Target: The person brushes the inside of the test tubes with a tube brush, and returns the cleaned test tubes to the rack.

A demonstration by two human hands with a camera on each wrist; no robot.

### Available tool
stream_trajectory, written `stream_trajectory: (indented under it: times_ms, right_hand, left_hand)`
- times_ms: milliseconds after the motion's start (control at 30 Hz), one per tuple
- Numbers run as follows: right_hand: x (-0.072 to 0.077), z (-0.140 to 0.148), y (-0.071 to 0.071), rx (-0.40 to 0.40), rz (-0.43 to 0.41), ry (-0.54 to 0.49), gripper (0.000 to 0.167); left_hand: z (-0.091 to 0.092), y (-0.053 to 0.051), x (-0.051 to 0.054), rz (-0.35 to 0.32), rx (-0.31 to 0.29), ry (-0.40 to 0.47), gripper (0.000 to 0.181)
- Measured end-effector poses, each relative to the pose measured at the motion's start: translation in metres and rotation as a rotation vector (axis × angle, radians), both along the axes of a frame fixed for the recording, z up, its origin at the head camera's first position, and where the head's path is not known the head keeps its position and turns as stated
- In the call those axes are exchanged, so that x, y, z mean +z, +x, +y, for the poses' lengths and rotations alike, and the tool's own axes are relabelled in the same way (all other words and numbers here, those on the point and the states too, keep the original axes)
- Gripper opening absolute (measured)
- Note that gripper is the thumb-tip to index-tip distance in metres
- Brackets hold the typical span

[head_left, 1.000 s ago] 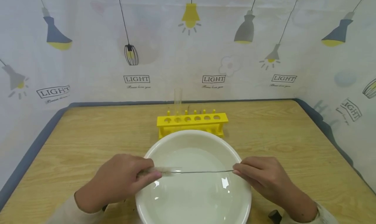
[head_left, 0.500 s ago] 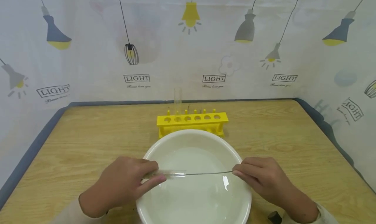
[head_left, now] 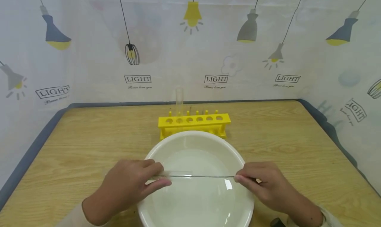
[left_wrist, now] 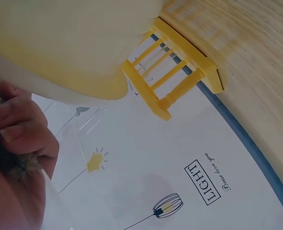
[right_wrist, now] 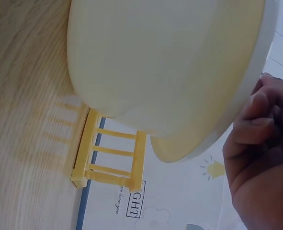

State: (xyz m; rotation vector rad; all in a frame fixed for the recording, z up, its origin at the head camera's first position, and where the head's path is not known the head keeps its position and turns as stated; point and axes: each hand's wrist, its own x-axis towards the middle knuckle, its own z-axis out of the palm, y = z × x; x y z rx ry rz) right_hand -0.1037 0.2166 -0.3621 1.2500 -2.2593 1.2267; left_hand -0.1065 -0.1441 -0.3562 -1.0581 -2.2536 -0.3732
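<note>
My left hand (head_left: 128, 184) holds a clear test tube (head_left: 181, 174) level above the white basin (head_left: 146, 205), its mouth facing right. Out of that mouth runs the twisted wire handle of a test tube brush (head_left: 212, 176). The far end of the handle is pinched between the thumb and fingers of my right hand (head_left: 265, 184), over the basin's right rim. In the left wrist view, greyish bristles (left_wrist: 24, 165) show among the curled left fingers (left_wrist: 19, 136). The palm hides most of the brush head. Water seems to lie in the basin.
Behind the basin stands a yellow test tube rack (head_left: 193, 121), with another clear test tube (head_left: 179, 101) upright in it. A dark stopper-like piece (head_left: 276, 222) lies near my right wrist. A lamp-patterned sheet (head_left: 172, 55) closes off the back and sides of the wooden table (head_left: 282, 134).
My left hand has shifted right and slightly down with the test tube, so less wire shows between its mouth and my right hand. The right hand has barely moved.
</note>
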Motion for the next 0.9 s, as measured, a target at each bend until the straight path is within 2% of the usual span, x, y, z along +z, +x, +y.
stream_trajectory:
  times_ms: [167, 233, 433, 633, 800, 900]
  right_hand:
    - [-0.001, 0.000, 0.001, 0.017, -0.064, 0.000, 0.024]
    - [-0.002, 0.000, 0.002, 0.030, -0.108, 0.004, 0.026]
    - [-0.001, 0.001, 0.004, 0.038, -0.244, 0.010, 0.026]
    - [0.012, 0.003, 0.008, -0.004, -0.466, 0.020, 0.026]
    - [0.015, 0.004, 0.007, 0.017, -0.633, -0.006, 0.025]
    - [0.015, 0.006, 0.007, 0.060, -0.720, -0.053, 0.024]
  left_hand:
    - [0.003, 0.000, 0.000, 0.078, 0.003, 0.023, 0.049]
    - [0.003, 0.000, 0.000, 0.087, 0.007, 0.035, 0.048]
    - [0.004, 0.004, 0.004, 0.016, 0.033, 0.036, 0.046]
    - [0.004, 0.005, 0.007, -0.026, 0.011, 0.042, 0.039]
    - [0.004, 0.002, 0.006, 0.005, -0.008, 0.060, 0.036]
    - [0.005, 0.001, 0.007, 0.042, -0.020, 0.087, 0.035]
